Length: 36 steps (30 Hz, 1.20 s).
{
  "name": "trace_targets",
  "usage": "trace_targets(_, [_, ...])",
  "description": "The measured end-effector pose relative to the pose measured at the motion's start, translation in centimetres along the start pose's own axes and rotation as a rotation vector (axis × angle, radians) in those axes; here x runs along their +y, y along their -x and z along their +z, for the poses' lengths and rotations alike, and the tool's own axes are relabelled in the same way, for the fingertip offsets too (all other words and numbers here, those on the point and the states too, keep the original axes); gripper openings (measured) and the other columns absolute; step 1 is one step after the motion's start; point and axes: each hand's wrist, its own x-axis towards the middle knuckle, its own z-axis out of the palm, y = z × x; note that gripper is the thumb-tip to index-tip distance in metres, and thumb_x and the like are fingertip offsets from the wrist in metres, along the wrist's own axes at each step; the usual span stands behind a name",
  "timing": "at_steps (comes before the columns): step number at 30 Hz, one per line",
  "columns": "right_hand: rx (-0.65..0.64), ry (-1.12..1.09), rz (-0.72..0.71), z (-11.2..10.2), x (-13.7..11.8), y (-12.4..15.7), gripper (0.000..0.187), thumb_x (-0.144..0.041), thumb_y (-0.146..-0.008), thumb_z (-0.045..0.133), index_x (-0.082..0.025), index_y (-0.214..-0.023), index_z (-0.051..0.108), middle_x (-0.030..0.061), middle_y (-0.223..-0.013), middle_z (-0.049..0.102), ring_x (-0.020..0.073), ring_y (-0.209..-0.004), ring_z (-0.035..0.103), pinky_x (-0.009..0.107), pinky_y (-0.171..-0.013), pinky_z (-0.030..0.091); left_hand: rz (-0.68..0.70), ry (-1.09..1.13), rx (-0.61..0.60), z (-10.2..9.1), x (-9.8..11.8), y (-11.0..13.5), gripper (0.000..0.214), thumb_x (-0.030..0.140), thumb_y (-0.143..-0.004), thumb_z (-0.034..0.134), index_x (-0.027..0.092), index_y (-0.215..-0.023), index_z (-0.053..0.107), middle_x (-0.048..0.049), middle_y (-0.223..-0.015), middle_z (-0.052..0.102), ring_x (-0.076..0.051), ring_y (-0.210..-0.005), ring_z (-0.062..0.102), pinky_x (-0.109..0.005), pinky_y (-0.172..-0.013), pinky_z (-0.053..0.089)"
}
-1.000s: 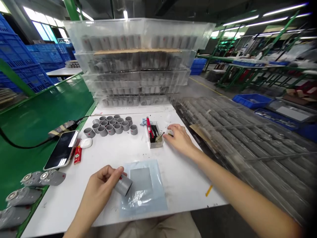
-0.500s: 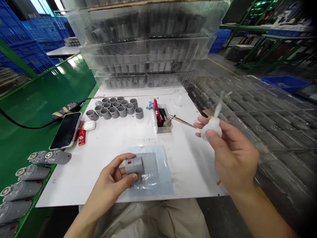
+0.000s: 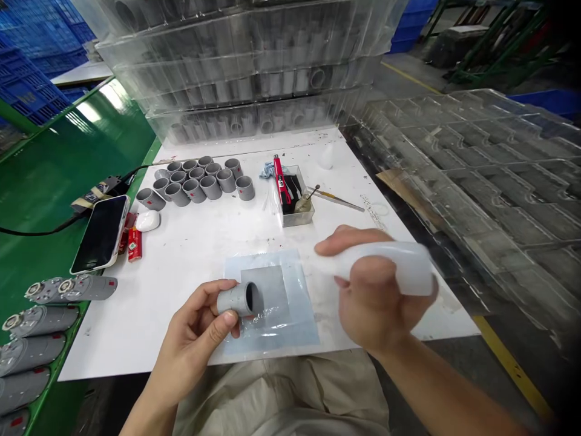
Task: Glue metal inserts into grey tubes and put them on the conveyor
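Note:
My left hand (image 3: 193, 330) holds a short grey plastic tube (image 3: 236, 300) over a pale blue plastic sheet (image 3: 272, 303), with the tube's open end turned to the right. My right hand (image 3: 376, 297) grips a white plastic squeeze bottle (image 3: 390, 265), which lies nearly level and is blurred by motion. Its nozzle tip is hard to make out. A small clear box (image 3: 297, 206) with a red pen-like tool and a brush stands on the white work board (image 3: 181, 290), beyond both hands.
Several grey tubes (image 3: 195, 181) stand at the board's far left. A phone (image 3: 100, 233), a small red pack (image 3: 134, 244) and grey motors (image 3: 59, 290) lie to the left. Stacked clear trays of tubes (image 3: 236, 79) rise at the far edge, and another clear tray (image 3: 476, 175) lies right.
My right hand has swung the white bottle from upright to nearly level and lowered it toward the sheet. My left hand has turned the grey tube so its open end faces right.

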Motion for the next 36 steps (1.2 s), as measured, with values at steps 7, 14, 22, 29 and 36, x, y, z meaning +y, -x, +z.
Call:
trace_targets(7, [-0.138,-0.106,0.046,0.1,1.6,1.8,0.052,-0.064,-0.106,0.053,-0.022,-0.09,0.079,0.0054,-0.073,0.071,0.02,-0.058,0.057,0.037,-0.053,0.042,-0.061,0.094,-0.084,-0.2,-0.1,-0.2,0.054,0.066,-0.095,0.071,0.016,-0.116,0.075,-0.0064,-0.073,0.075,-0.022,-0.067,0.065,-0.032,-0.066,0.048])
trace_targets(14, [-0.2,-0.109,-0.035,0.7,1.3,1.8,0.038,-0.047,-0.11,0.054,-0.02,-0.093,0.075,0.0064,-0.077,0.074,0.019,-0.057,0.056,0.036,-0.053,0.04,-0.039,0.038,0.038,0.3,0.1,-0.2,0.043,0.056,-0.1,0.07,0.021,-0.125,0.074,-0.0024,-0.076,0.076,-0.02,-0.066,0.065,-0.033,-0.072,0.048])
trace_targets(22, [-0.186,-0.035,-0.093,1.4,1.2,2.0,0.032,-0.046,-0.108,0.056,-0.022,-0.094,0.073,0.0042,-0.075,0.071,0.0194,-0.055,0.057,0.037,-0.051,0.041,-0.099,-0.121,0.089,0.2,0.3,0.0,0.066,0.058,-0.076,0.092,0.024,-0.13,0.076,-0.0001,-0.068,0.072,-0.018,-0.062,0.059,-0.03,-0.064,0.048])
trace_targets(29, [-0.2,-0.028,-0.088,1.5,1.4,2.1,0.025,-0.04,-0.105,0.062,-0.021,-0.096,0.075,0.0064,-0.083,0.077,0.0202,-0.063,0.063,0.038,-0.056,0.044,-0.111,-0.138,0.054,0.2,0.4,0.1,0.062,0.051,-0.078,0.091,0.023,-0.132,0.076,-0.0001,-0.067,0.073,-0.016,-0.059,0.06,-0.028,-0.064,0.05])
trace_targets(36, [-0.217,-0.037,-0.008,1.8,1.3,2.2,0.028,-0.038,-0.106,0.06,-0.019,-0.094,0.075,0.006,-0.081,0.076,0.0192,-0.065,0.064,0.036,-0.057,0.046,-0.129,-0.076,0.043,0.4,0.5,0.1,0.061,0.051,-0.078,0.092,0.023,-0.13,0.076,-0.0004,-0.067,0.073,-0.016,-0.059,0.059,-0.027,-0.062,0.051])
